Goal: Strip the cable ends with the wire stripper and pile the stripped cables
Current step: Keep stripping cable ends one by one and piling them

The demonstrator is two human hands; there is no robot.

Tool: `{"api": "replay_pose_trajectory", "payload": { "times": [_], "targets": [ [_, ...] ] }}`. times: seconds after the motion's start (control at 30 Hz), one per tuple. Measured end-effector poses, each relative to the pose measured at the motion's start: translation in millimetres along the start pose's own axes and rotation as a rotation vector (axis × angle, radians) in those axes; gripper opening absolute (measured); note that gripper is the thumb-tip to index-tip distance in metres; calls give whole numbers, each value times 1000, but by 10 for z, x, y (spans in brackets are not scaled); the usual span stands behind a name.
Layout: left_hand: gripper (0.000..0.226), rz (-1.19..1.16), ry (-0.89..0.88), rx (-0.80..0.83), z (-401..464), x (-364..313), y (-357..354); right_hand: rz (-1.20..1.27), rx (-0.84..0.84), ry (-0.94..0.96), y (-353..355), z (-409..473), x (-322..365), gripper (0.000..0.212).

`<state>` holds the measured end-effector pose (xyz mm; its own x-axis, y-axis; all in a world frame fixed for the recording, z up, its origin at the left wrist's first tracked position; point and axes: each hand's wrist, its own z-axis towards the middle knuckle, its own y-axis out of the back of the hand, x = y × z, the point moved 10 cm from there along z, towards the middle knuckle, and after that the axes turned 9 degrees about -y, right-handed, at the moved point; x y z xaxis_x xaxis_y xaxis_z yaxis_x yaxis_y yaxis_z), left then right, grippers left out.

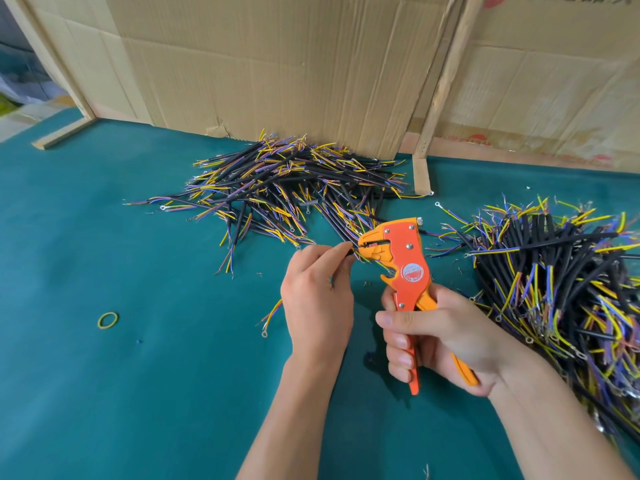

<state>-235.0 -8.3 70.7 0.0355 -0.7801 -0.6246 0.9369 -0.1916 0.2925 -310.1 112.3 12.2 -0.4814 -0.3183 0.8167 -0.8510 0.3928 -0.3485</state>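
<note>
My right hand (440, 337) grips the handles of an orange wire stripper (405, 258), its jaws pointing left. My left hand (318, 292) pinches a short black cable (348, 252) and holds its end in the stripper's jaws. The cable's other end, with thin coloured wires and a ring terminal (272, 315), sticks out below and to the left of my left hand. A wide pile of black cables with coloured wire ends (284, 181) lies behind the hands. A second, thicker pile of cables (561, 285) lies at the right.
A green mat (156, 375) covers the table. A yellow rubber band (108, 320) lies at the left. Cardboard sheets (277, 64) and wooden strips (438, 98) stand along the back edge. Small wire scraps are scattered around the hands.
</note>
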Motion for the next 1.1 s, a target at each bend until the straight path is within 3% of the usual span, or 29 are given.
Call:
{"api": "replay_pose_trajectory", "payload": {
  "times": [0.2,0.4,0.47,0.6,0.8,1.1],
  "targets": [
    [10,-26,6,-38,12,-6,26,-14,-173,89,53,40,61,48],
    [11,-41,6,-49,-1,13,34,148,34,117,-64,-12,108,28],
    [14,-36,7,-46,-7,14,26,216,81,147,-24,-59,165,35],
    [16,-45,19,-33,-23,23,-4,259,44,144,143,-110,182,48],
    [17,-26,-1,-15,-28,10,-22,169,109,-2,-14,-71,9,33],
    [14,-11,-14,23,-19,-2,-60,178,147,16,-81,-58,36,33]
  ]
}}
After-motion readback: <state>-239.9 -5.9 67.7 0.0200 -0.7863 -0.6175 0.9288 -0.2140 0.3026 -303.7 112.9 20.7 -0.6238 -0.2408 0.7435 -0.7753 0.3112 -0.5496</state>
